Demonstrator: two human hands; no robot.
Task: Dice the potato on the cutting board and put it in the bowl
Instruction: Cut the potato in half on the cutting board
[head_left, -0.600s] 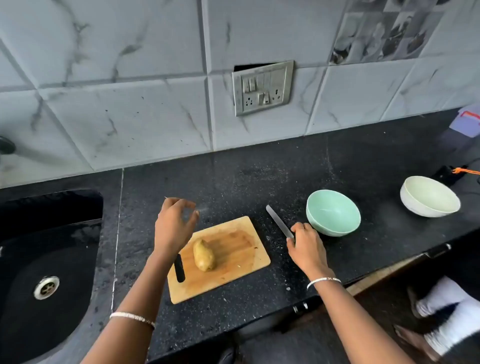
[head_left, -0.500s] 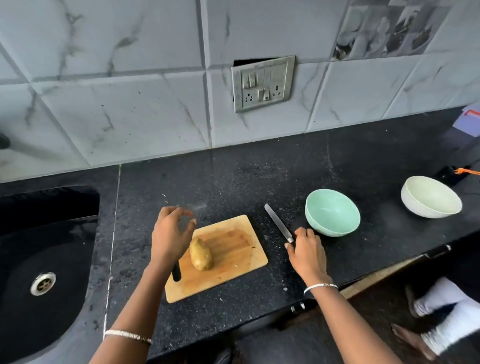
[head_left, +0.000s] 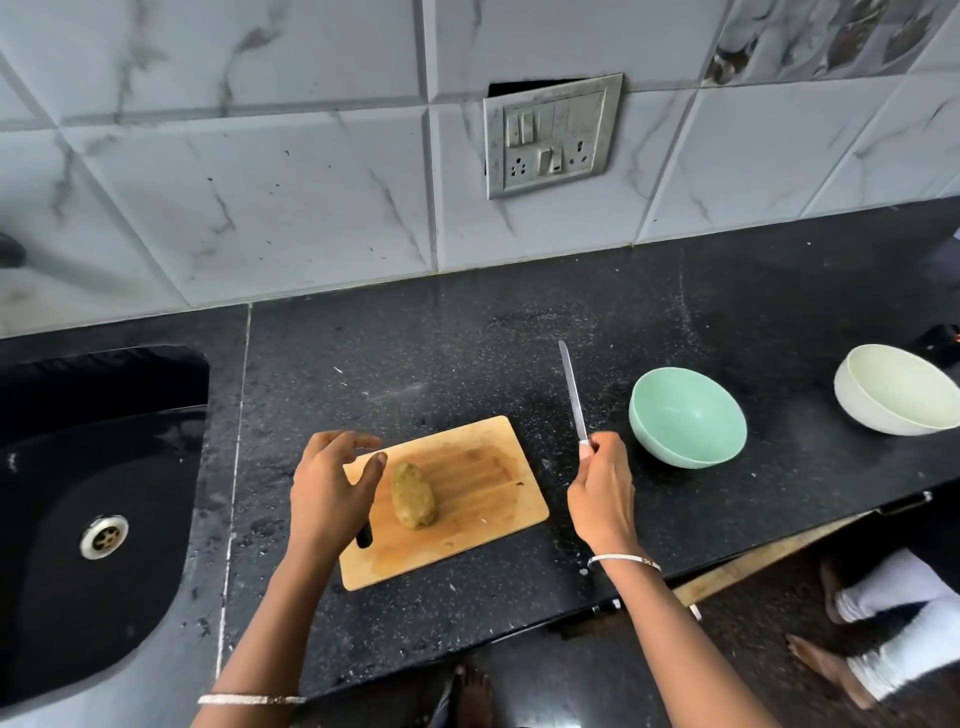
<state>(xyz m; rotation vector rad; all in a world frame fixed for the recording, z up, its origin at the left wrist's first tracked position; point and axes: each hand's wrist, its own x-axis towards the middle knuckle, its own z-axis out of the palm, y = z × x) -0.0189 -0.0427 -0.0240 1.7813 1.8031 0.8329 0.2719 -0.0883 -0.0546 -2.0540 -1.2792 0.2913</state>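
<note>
The sink (head_left: 62, 467) is sunk into the bench's left end. Right of it, the left hand (head_left: 327, 493) hovers over the left end of the cutting board (head_left: 483, 493), fingers loosely spread and holding nothing, likely poised to steady the potato (head_left: 413, 496). The potato lies whole on the board's left half, near the bench's front edge. The right hand (head_left: 602, 493) grips the handle of the knife (head_left: 573, 395), blade aimed at the back edge — away from fingers. The green bowl (head_left: 685, 421) waits just right of it — handy for the dice.

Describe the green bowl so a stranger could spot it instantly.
Start at the black countertop, then find the wooden cutting board. Just right of it, past the knife, sits the green bowl: mint coloured, unlike the cream bowl farther right.
</note>
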